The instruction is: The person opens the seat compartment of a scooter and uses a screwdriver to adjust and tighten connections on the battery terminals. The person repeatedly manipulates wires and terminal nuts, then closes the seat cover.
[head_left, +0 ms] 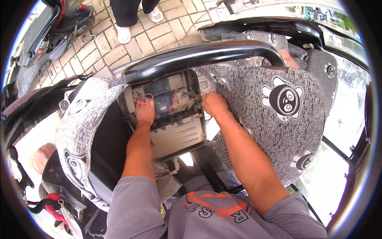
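In front of me an open rectangular compartment (201, 131) holds dark battery blocks (161, 102), dusty fittings and thin red wires (173, 100). Inside its left part, my left hand (145, 111) is closed, its fingertips at a looped red wire (148, 96). My right hand (215, 104) is closed at the compartment's right rim, beside a cluster of wires and connectors (193, 102). What its fingers grip is hidden. A pale ribbed panel (177, 135) fills the compartment's near part.
A thick black bar (199, 55) arches over the compartment's far side. Grey patterned seat covers lie right (254, 99) and left (85, 99). Beyond, someone in white shoes (124, 35) stands on brick paving (171, 34). A parked scooter (73, 20) is at far left.
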